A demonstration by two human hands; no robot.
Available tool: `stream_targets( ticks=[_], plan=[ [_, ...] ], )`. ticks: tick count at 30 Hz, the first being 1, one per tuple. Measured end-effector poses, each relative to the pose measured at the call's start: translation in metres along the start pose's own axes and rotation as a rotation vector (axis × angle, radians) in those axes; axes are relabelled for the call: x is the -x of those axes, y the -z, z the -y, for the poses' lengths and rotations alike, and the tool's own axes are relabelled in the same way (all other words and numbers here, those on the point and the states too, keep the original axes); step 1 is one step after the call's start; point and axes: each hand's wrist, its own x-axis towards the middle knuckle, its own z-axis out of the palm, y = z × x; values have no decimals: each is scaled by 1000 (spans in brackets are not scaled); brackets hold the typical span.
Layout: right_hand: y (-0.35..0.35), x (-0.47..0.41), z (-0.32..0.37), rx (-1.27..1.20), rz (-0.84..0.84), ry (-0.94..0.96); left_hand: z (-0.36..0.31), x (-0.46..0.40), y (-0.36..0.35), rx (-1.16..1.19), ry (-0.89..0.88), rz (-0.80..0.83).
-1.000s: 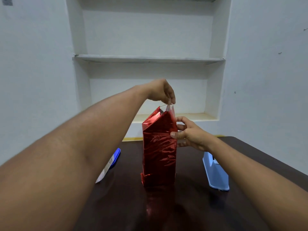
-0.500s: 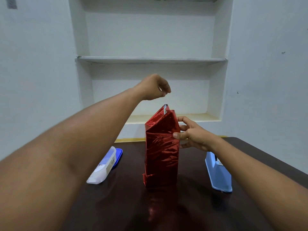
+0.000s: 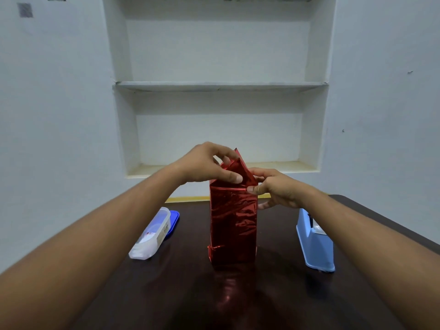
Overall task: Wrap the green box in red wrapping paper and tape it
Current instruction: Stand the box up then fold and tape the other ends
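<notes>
A tall box wrapped in shiny red paper (image 3: 233, 222) stands upright in the middle of the dark table (image 3: 238, 301); none of the green box shows. Its top paper is folded into a pointed flap (image 3: 240, 165). My left hand (image 3: 207, 165) is over the top left, thumb pressing the flap's front and fingers curled over its peak. My right hand (image 3: 273, 189) pinches the paper at the top right corner between thumb and fingers.
A clear plastic container with a blue lid (image 3: 154, 232) lies on its side to the left of the box. A light blue tape dispenser (image 3: 315, 244) stands to the right, partly behind my right forearm. White wall shelves (image 3: 219, 84) are behind the table.
My left hand let go of the flap tip, lifted, then came down onto the top fold. My right hand moved up from the box's side to the top corner.
</notes>
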Motion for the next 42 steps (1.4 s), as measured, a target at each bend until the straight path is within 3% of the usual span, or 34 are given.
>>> stream_targets(
  ticks=[4,7,11,21,25,29,33,36,42],
  plan=[
    [0,1,9,70,47,-44,1,2,-3,-3,-115,-112],
    [-2,6,15,26,44,-82,1,11,-12,-148,-219,-192],
    [-4,5,20,-82,-17,-120,5,28,-24,-211,-327,-262],
    [-24,-5,19,103,-177,-105,42,60,-83,-443,-466,-453],
    [-27,-3,20,84,-184,-102,29,66,-84,-190,-360,-524],
    [-31,-3,21,85,-196,-112,5,43,-62,316,71,-630],
    [-36,-2,24,58,-201,-131,-4,12,-41,573,337,-401],
    [-37,-1,26,40,-198,-146,2,3,-38,497,437,-157],
    [-32,1,24,-25,-126,-185,24,1,-33,569,463,-50]
  ],
)
